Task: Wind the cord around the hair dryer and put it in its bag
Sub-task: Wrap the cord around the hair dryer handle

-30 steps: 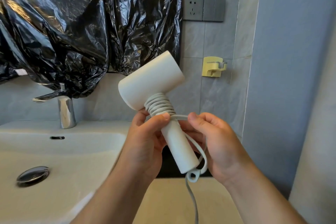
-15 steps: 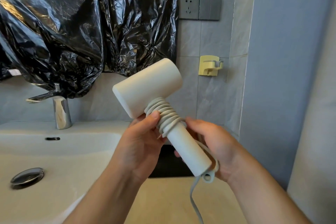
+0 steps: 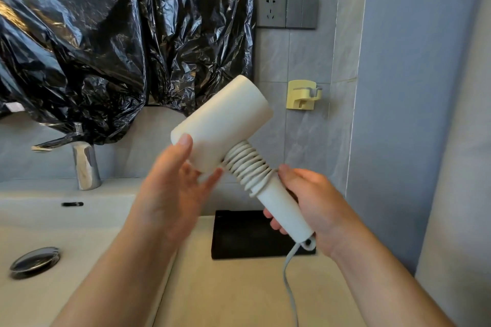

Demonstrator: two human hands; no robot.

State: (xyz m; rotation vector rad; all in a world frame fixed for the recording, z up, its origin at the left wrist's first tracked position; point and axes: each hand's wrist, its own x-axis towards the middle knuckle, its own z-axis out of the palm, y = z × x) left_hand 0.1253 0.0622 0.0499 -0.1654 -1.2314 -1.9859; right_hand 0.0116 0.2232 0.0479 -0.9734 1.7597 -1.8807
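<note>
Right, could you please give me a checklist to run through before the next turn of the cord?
1. The right hand grips the hair dryer by its handle: ok.
2. The left hand steadies the barrel: ok.
3. The cord coils sit snug, side by side: ok.
4. Cord fully wound: not ok, a loose length hangs below the handle.
5. The black bag on the counter is open: cannot tell.

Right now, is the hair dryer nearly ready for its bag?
Partly. Many cord turns already wrap the handle. The right hand grips the hair dryer; the left hand touches its barrel with straight fingers. Loose cord hangs unwound below, and nothing is bagged; the black thing on the counter may be the bag.
</note>
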